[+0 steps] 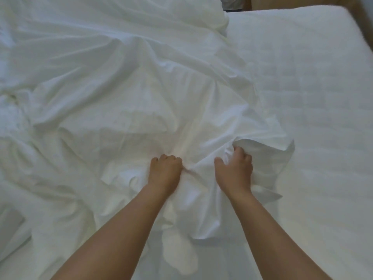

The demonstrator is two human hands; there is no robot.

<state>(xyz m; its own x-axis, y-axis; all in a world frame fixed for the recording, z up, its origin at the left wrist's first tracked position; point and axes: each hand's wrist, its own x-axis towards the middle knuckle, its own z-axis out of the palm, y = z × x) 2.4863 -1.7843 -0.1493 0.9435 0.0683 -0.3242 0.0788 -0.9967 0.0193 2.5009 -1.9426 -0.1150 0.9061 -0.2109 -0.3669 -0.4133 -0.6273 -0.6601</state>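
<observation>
Nearest the camera: two bare forearms, coming in from the near edge and converging toward the middle of the bed. Left forearm (113, 235) slanting up to the right, right forearm (272, 229) slanting up to the left; wide apart at the elbows, closer at the wrists. Between and beneath them, a narrow tongue of white sheet (121, 87) trailing nearward over the mattress (312, 98).

Sheet rumpled across the whole left and middle of the bed, in deep folds fanning out from the two grips. Free edge running from the far middle down to the right, ending in a lifted, curling flap just right of the right hand (235, 170), then turning back nearward past the right wrist. Right of that edge, bare quilted mattress all the way to its rounded far-right corner: broad open room there. Beyond the far edge of the mattress, a strip of brown surface (260, 3), too little in view to identify.

Left hand (164, 170) knuckles up, back of the hand toward the camera, fingers curled down into the cloth and bunching a tight gather of sheet, with creases pulled taut from that spot. Right hand just beside it, not touching, also back-up; fingers (242, 153) curled round a raised fold at the base of the lifted flap, thumb spread out to the left and lying on the cloth. Both wrists straight, in line with the forearms, low over the bed.
</observation>
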